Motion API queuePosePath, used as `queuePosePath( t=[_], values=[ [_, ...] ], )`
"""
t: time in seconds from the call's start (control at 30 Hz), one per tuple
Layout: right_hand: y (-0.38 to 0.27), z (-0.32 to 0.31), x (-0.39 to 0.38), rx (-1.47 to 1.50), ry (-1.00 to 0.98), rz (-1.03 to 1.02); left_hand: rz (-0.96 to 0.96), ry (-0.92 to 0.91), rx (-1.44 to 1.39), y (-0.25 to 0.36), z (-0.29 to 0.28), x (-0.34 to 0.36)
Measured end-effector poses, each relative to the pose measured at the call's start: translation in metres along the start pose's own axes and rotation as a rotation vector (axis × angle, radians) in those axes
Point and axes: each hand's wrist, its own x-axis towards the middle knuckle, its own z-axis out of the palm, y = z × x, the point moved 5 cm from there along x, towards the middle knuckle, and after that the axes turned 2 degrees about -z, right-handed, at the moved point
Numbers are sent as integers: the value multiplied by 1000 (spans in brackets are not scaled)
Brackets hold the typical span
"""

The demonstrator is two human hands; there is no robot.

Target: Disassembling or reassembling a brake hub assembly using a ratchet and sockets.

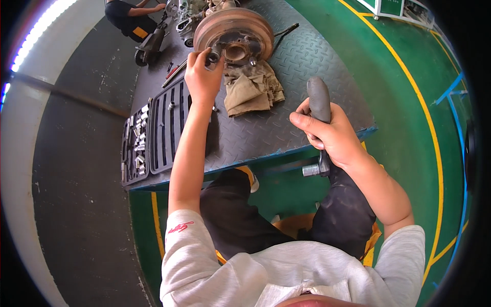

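Observation:
My right hand (327, 125) is closed around the dark grey grip of a ratchet wrench (319, 100), held upside down over my lap. At its lower end sits a silver socket (310, 170). My left hand (203, 79) reaches to the rusty brake disc (232, 30) on the metal table. Its fingers are curled round a dark round part (212, 58) at the left side of the hub (235, 51); whether this part is fixed to the assembly I cannot tell. Below the hub lies a folded brown cloth (253, 89).
An open black socket case (162, 130) with several silver sockets (140, 133) lies left of my left forearm. The steel table (255, 135) has a tread-pattern top. Greasy mechanical parts (189, 20) stand at the far end, near another person (128, 18). A thin dark rod (286, 30) sticks out right of the disc.

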Motion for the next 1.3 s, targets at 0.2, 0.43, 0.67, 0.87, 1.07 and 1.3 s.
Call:
queuePosePath(
  t=[0.2, 0.43, 0.67, 0.87, 1.07, 1.3],
  values=[
    [-2, -15, -5, 25, 25, -58, 46, 38, 94, 5, 11, 0],
    [1, -32, -11, 35, 100, 4, 135, 45, 119, -1, 20, -1],
    [-1, -33, -11, 57, 137, -17, 342, -69, 186, 6, 18, 0],
    [3, -31, -11, 62, 136, -8, 179, -3, 85, 2, 14, 1],
    [-2, -28, -6, 29, 151, -46, 2, 9, -39, 1, -4, 3],
    [3, -25, -5, 8, 151, -27, -478, 95, -240, -119, -97, -39]
  ],
)
